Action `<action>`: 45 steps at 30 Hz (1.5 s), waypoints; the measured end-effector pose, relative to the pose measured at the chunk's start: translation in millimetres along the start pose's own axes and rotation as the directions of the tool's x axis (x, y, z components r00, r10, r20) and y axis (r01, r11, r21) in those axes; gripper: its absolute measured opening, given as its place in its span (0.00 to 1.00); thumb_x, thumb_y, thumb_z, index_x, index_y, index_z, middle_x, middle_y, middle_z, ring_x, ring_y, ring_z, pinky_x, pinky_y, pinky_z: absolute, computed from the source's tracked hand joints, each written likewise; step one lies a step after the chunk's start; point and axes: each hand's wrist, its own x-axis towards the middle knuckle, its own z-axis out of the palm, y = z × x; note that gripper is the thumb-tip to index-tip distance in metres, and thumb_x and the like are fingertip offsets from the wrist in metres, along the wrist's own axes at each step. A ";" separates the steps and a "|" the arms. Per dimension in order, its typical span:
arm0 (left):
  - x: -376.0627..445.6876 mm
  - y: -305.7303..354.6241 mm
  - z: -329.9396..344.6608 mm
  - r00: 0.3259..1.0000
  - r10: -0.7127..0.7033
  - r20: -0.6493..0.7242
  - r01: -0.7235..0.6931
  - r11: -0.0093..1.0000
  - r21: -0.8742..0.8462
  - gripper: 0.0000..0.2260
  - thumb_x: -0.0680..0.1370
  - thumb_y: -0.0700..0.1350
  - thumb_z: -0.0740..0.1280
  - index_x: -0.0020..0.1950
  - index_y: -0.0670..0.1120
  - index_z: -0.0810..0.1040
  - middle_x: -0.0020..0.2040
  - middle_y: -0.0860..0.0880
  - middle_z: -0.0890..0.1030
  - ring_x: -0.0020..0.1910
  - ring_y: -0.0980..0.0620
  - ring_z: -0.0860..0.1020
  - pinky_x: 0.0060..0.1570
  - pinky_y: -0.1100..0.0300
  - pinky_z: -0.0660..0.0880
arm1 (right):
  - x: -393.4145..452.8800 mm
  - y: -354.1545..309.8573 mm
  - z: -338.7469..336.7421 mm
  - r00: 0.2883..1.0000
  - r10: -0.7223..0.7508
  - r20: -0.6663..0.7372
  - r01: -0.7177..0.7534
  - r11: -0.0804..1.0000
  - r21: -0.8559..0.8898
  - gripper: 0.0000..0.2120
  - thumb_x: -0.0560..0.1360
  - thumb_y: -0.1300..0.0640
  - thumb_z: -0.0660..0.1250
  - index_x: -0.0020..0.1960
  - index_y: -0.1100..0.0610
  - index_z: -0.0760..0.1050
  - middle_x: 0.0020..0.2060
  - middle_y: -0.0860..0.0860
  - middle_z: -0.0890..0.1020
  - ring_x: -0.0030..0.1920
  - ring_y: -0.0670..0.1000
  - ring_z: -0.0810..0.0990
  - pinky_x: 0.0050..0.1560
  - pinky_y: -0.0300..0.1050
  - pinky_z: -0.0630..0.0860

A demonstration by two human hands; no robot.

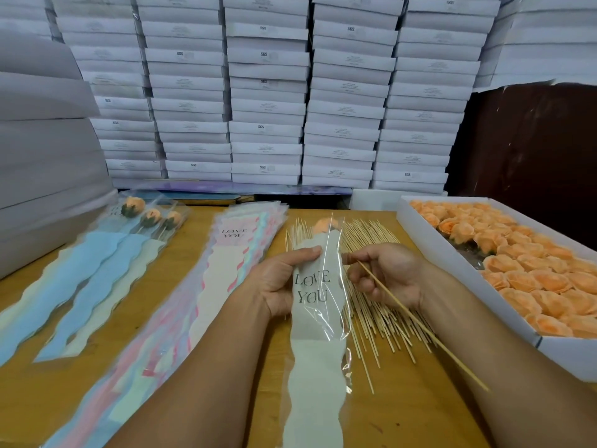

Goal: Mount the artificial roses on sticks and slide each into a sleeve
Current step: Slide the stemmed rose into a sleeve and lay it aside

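Left hand (280, 279) grips sleeve (315, 295) edge; right hand (386, 274) pinches stick (420, 324) over stick pile (371, 253).

Both hands (281, 279) (384, 274) forward, fingers curled

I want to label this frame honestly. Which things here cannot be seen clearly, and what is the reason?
All in the head view:
- Rose beyond the held sleeve: mostly covered by the sleeve, so its join to the stick is hidden.
- Sleeve's lower end: cut off by the bottom edge.
- Small print on the stacked white boxes: too small to read.
- Tray of roses: cut off by the right edge.
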 end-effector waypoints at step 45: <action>-6.9 2.1 0.8 0.948 -0.163 0.273 0.177 0.984 -0.029 0.30 0.57 0.37 0.85 0.56 0.37 0.79 0.44 0.38 0.82 0.39 0.44 0.84 0.41 0.49 0.84 | 119.5 -96.7 -21.5 0.901 -0.092 -0.425 0.063 0.995 -0.082 0.13 0.84 0.62 0.57 0.42 0.56 0.72 0.30 0.48 0.71 0.17 0.41 0.63 0.16 0.32 0.56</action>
